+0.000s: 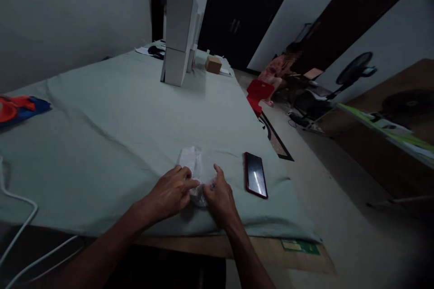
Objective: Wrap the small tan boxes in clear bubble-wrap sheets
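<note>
A crumpled, see-through plastic wrapping (191, 159) lies on the pale green cloth near the front edge of the table. My left hand (172, 189) is closed on its left side, with the index finger pointing right over it. On the right side, my right hand (220, 194) grips the same plastic, its thumb near the left fingertips and one finger raised. What the plastic wraps, if anything, is too blurred to tell. A phone in a red case (256, 175) lies to the right of my right hand.
White boxes (178, 38) stand stacked at the back, near a small brown box (213, 64). An orange and blue item (22, 109) lies far left, above a white cable (32, 207). A person (276, 70) sits beyond the table's right edge, by a red chair (257, 95).
</note>
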Tool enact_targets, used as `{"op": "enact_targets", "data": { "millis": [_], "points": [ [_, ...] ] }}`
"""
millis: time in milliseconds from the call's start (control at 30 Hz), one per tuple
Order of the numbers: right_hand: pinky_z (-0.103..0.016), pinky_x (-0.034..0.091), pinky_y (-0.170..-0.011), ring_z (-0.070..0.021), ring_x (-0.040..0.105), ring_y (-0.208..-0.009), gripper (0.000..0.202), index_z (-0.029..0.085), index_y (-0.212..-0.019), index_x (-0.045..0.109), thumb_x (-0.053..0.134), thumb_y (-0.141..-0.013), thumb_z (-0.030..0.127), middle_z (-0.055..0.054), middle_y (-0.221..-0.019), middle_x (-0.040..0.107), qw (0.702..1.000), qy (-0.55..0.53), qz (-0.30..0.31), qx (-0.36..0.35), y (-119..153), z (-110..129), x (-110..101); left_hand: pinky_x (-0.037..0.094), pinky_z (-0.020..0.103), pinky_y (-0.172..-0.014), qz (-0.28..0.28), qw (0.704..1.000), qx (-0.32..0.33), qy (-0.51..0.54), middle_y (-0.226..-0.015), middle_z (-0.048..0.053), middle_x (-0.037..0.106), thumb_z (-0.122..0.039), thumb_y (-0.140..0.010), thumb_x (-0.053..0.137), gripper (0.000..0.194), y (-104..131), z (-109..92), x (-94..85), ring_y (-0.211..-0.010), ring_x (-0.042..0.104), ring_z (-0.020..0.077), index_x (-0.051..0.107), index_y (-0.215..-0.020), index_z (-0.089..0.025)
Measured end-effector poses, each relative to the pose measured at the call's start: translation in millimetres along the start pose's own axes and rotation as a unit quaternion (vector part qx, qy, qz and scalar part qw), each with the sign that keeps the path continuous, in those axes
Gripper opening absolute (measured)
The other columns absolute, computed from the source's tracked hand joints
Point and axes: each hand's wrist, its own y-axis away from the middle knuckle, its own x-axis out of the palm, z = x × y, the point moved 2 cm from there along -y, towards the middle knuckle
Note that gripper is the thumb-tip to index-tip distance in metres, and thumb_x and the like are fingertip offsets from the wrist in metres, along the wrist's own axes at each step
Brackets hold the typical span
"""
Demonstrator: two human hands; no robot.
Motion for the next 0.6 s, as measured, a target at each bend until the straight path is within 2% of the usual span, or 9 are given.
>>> {"op": "enact_targets", "data": {
  "millis": [100, 167, 267, 367, 500, 600],
  "points": [
    [-0.027, 0.042, -0.061, -0.017, 0.054, -0.061, 0.069, 0.008, -0.139, 0.038, 0.052, -0.074, 0.024, 0.003, -0.067, 0.057, 0.999, -0.041, -0.012, -0.009, -2.7, 3.5, -1.9, 0.046, 0.038, -0.087, 0.013, 1.0, -0.006, -0.023, -0.103, 0.007, 0.057, -0.005, -0.076, 0.053, 0.035, -2.3, -4.4, -2.4, -0.097, 0.051, 0.0242, 0.067, -0.101, -0.024],
    [-0.025, 0.041, -0.057, -0.0147, 0.05, -0.056, 0.067, 0.007, -0.138, 0.038, 0.052, -0.076, 0.028, 0.006, -0.062, 0.051, 0.994, -0.105, -0.006, -0.011, -3.3, 5.3, -2.0, 0.046, 0.039, -0.086, 0.018, 0.999, -0.008, -0.032, -0.103, 0.008, 0.057, -0.006, -0.076, 0.053, 0.035, -3.2, -6.0, -3.4, -0.096, 0.052, 0.0253, 0.067, -0.103, -0.023],
    [-0.024, 0.041, -0.054, -0.0131, 0.05, -0.055, 0.065, 0.008, -0.136, 0.035, 0.053, -0.079, 0.032, 0.006, -0.064, 0.051, 0.972, -0.232, 0.025, -0.006, -2.8, 7.1, 3.1, 0.046, 0.04, -0.086, 0.022, 0.999, -0.008, -0.027, -0.103, 0.009, 0.057, -0.007, -0.077, 0.052, 0.034, -3.6, -5.8, -3.6, -0.096, 0.052, 0.0262, 0.067, -0.104, -0.023],
    [-0.023, 0.041, -0.053, -0.0125, 0.052, -0.058, 0.064, 0.011, -0.134, 0.036, 0.058, -0.079, 0.034, 0.005, -0.067, 0.053, 0.944, -0.328, 0.029, 0.004, -1.8, 9.1, 10.5, 0.045, 0.04, -0.087, 0.014, 1.0, -0.01, -0.003, -0.102, 0.008, 0.057, -0.007, -0.078, 0.05, 0.034, -3.1, -2.6, -2.7, -0.095, 0.052, 0.0253, 0.065, -0.104, -0.023],
    [-0.021, 0.039, -0.05, -0.0108, 0.051, -0.056, 0.063, 0.011, -0.132, 0.04, 0.062, -0.078, 0.036, 0.006, -0.067, 0.053, 0.928, -0.37, 0.025, 0.026, -1.4, 14.5, 16.2, 0.045, 0.039, -0.089, -0.009, 0.999, -0.016, 0.041, -0.103, 0.008, 0.058, -0.006, -0.077, 0.051, 0.034, -0.8, 3.5, 1.4, -0.098, 0.052, 0.0248, 0.057, -0.108, -0.018],
    [-0.021, 0.038, -0.047, -0.0104, 0.05, -0.054, 0.066, 0.009, -0.132, 0.042, 0.064, -0.076, 0.037, 0.006, -0.066, 0.054, 0.93, -0.363, 0.025, 0.048, -1.2, 19.6, 15.1, 0.043, 0.04, -0.096, -0.035, 0.998, -0.012, 0.059, -0.111, 0.009, 0.058, -0.006, -0.076, 0.051, 0.045, 1.5, 6.9, 6.4, -0.106, 0.052, 0.0244, 0.047, -0.119, -0.018]
  ]
}}
